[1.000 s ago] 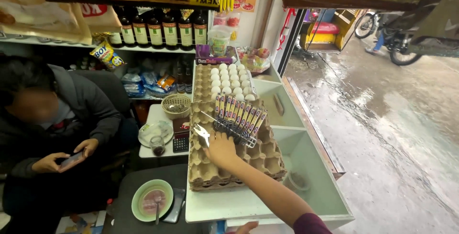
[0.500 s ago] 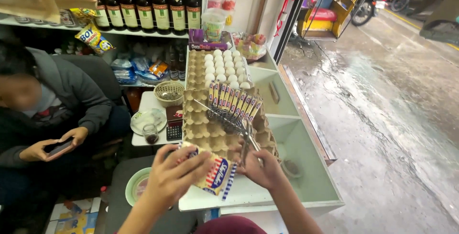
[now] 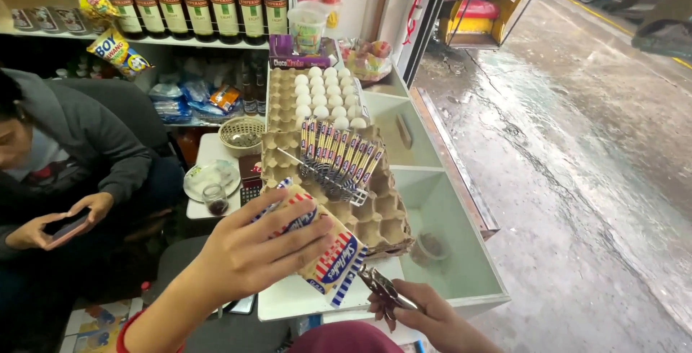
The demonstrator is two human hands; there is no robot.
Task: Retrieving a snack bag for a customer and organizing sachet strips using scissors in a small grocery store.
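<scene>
Gripping a striped cracker packet [image 3: 328, 252] from above, the left hand [image 3: 249, 248] is seen low in the head view, its fingers curled and clamped over the packet's upper end. The packet is held tilted, its lower corner hanging just above the white counter [image 3: 288, 297] and its upper part overlapping the near edge of the empty cardboard egg tray [image 3: 375, 216]. The right hand [image 3: 425, 317] is found at the bottom edge, its fingers closed around a small metal tool [image 3: 382, 288], apparently scissors, whose tip is pointed up toward the packet's lower corner; whether metal and wrapper touch cannot be told.

A row of thin sachets [image 3: 339, 152] on a wire clip rack is laid across the egg tray. Behind it, a second tray filled with white eggs [image 3: 324, 97] is set, and beyond that a purple box [image 3: 299, 54] and a plastic cup [image 3: 308, 27]. Dark bottles [image 3: 198, 7] are lined along a shelf at the top. To the left, a small table is occupied by a woven basket [image 3: 241, 133], a plate [image 3: 209, 178] and a small glass [image 3: 215, 198]. A seated person in a grey hoodie [image 3: 79, 137] is seen at the far left with a phone [image 3: 66, 224] held in both hands. Wet pavement [image 3: 577, 144] is shown on the right.
</scene>
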